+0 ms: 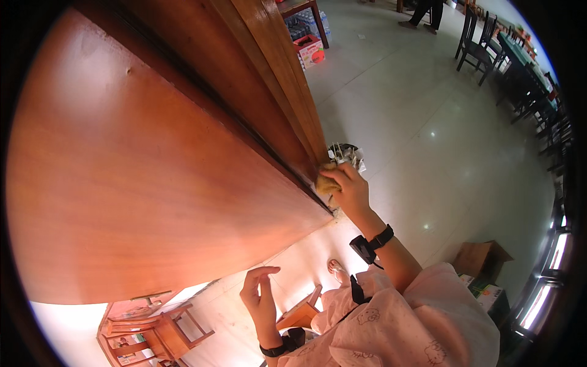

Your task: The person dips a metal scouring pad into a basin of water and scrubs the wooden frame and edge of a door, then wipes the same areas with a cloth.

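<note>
My right hand (351, 188) grips a tan cloth (327, 179) and presses it against the lower part of the wooden door frame (293, 124). Beside that frame stands a wide reddish-brown wooden door (165, 174), its edge running down to a corner near the cloth. Below the door, my left hand (260, 290) hangs in the air with curved fingers, holding nothing. Each wrist wears a black strap; the right one carries a small black device (363, 249). Part of the cloth is hidden behind my right fingers.
A waste bin (343, 149) filled with sticks and paper stands just past the frame. Wooden chairs (167, 332) are at lower left. An open cardboard box (478, 260) sits at right. Dark chairs (477, 50), a long table (518, 48) and a person's legs (424, 16) appear farther off.
</note>
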### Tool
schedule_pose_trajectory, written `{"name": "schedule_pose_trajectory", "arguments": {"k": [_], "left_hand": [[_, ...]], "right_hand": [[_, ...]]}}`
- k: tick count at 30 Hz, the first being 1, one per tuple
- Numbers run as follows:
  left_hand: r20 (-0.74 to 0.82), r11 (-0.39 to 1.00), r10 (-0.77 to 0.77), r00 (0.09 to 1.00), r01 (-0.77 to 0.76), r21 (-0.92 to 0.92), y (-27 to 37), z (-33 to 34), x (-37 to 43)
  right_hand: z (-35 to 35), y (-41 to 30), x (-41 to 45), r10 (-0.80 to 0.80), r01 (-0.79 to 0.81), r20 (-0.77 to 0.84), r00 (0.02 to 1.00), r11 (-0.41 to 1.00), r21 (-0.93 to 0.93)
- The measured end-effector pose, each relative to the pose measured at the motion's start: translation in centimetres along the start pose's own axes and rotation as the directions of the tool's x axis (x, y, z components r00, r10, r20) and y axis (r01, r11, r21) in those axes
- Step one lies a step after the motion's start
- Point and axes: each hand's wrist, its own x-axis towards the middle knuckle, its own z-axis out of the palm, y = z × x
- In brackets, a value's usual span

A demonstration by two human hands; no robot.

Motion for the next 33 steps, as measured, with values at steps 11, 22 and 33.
{"name": "schedule_pose_trajectory", "arguments": {"k": [11,22,33], "left_hand": [[0.321,0.908,0.381,0.867,-0.417,0.046,0.3,10.9,1.8],[0.391,0.983,0.163,0.906,-0.116,-0.139,-1.4,16.8,2.5],[0.358,0.955,0.211,0.91,-0.113,-0.276,-0.9,15.4,8.1]], "right_hand": [[-7.8,-5.1,0.6,0.098,-0.108,0.043,0.994,0.918,0.381],[-8.4,-4.1,0.7,0.109,-0.259,0.259,0.96,0.7,0.665],[-3.7,-7.0,4.0,0.168,-0.122,-0.034,0.985,0.827,0.55]]}}
